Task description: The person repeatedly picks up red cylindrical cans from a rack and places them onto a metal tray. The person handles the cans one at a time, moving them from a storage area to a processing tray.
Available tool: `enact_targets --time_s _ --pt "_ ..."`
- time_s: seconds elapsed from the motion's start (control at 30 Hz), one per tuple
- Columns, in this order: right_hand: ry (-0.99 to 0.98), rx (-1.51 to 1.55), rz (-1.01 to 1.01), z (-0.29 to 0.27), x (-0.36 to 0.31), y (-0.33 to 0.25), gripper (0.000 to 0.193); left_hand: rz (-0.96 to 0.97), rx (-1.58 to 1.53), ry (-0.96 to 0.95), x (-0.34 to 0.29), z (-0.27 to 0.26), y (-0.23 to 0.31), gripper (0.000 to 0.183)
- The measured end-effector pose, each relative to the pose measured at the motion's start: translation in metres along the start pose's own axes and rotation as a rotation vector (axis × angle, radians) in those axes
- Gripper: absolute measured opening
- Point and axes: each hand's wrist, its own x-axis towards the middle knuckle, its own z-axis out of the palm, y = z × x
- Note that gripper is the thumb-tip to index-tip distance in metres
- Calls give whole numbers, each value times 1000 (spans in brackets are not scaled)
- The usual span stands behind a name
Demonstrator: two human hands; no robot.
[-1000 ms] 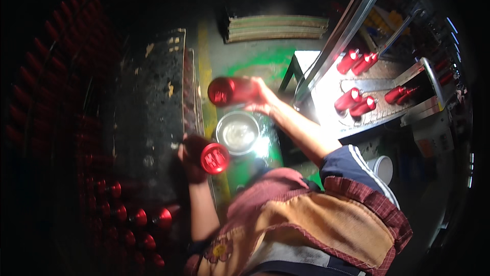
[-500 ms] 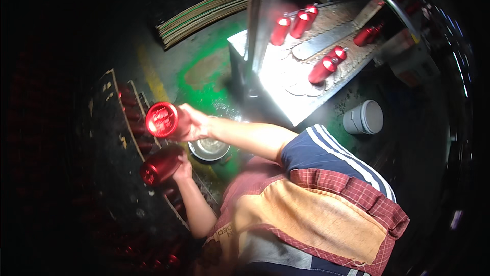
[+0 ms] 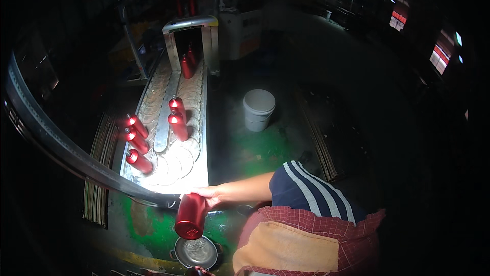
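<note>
My right hand [image 3: 210, 195] is wrapped round a dark red metal bottle [image 3: 191, 219]. The bottle is tilted, its flat base toward me and its other end by the hand, near the front of a brightly lit conveyor [image 3: 203, 174]. Just below the base, on the floor, sits a round silver pan [image 3: 178, 253] with side handles and what looks like clear liquid inside. A sliver of something dark red [image 3: 198, 271] shows at the lower edge. My left hand is out of the picture.
Several red bottles [image 3: 178, 126] stand upright along both lanes of the conveyor, which runs into a metal arch [image 3: 190, 21]. A curved metal bar [image 3: 66, 148] crosses the left side. A white bucket [image 3: 260, 101] stands right of the conveyor; stacked flat sheets [image 3: 97, 194] lie left.
My view has swung toward the conveyor. My right hand has carried its bottle from beside the dark rack to above the pan. My left hand, earlier holding another red bottle, has left the view.
</note>
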Motion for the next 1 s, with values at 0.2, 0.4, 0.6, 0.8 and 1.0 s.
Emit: enact_targets --time_s 0.2,0.4,0.6,0.8,1.0 --pt "150 136 -247 -129 -110 -133 53 -217 459 -269 90 213 -104 42" --pt "172 232 -449 -303 -225 -307 38 -353 663 -358 216 405 -259 40" --pt "390 312 -507 -430 -317 -435 35 -335 716 -261 308 533 -348 39" --pt "753 375 -720 -520 -337 -553 35 -116 776 5 398 571 -297 38" --pt "1243 -119 -1044 -503 -257 -699 38 397 831 290 507 533 -120 37"
